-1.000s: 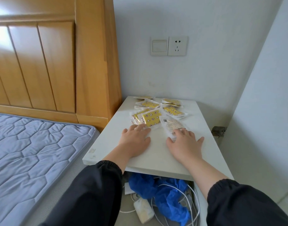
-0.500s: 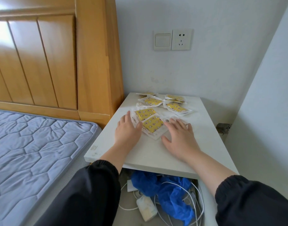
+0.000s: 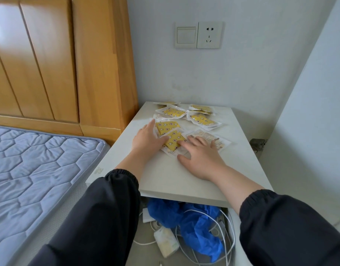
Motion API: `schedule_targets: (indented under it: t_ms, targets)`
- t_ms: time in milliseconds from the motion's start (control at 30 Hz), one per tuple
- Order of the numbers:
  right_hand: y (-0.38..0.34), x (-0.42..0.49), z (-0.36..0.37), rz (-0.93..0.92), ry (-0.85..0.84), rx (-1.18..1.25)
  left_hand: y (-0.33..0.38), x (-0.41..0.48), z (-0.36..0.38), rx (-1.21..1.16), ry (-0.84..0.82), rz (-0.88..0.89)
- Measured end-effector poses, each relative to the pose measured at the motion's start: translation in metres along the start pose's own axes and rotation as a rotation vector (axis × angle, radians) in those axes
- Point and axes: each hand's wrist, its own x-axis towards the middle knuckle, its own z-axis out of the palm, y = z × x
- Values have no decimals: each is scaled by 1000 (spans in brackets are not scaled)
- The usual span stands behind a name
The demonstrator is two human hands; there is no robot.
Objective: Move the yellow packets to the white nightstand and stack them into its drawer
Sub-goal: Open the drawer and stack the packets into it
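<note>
At 9 o'clock of the near yellow packets [image 3: 174,139], left hand [image 3: 146,140] flat, fingers close together. At 4 o'clock, right hand [image 3: 201,158], fingers spread on them. Likely squeezing them into one pile on the nightstand [image 3: 242,160]. Open drawer [image 3: 144,254] at 6 o'clock, no packets inside yet.

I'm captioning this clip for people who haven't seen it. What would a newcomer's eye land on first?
The yellow packets scattered across the back of the white nightstand stand out first, with the left hand and right hand laid flat on the nearest ones. Below the top, the open drawer holds a crumpled blue bag and white cables.
</note>
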Motion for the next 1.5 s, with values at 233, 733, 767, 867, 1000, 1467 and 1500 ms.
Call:
schedule_targets:
  t_ms: [233,733,767,867,1000,1467,1500]
  targets:
    - [-1,-6,-2,2,11,17,1,-21,-8,-143,20,-36]
    - [-14,-45,-3,-69,85,128,-6,-88,-27,-451,41,-127]
    - [-15,-49,-5,-87,92,155,-6,-91,-29,-468,26,-124]
    - [-15,-53,-5,-107,91,231,-9,-100,-32,-499,39,-78]
    - [-11,-52,-3,-49,124,416,-7,-104,-29,-518,89,-49]
    - [-23,-44,-5,30,545,337,-1,-98,-28,-589,22,-122]
    - [-25,-44,-4,-16,508,326,-3,-99,-29,-625,7,-112]
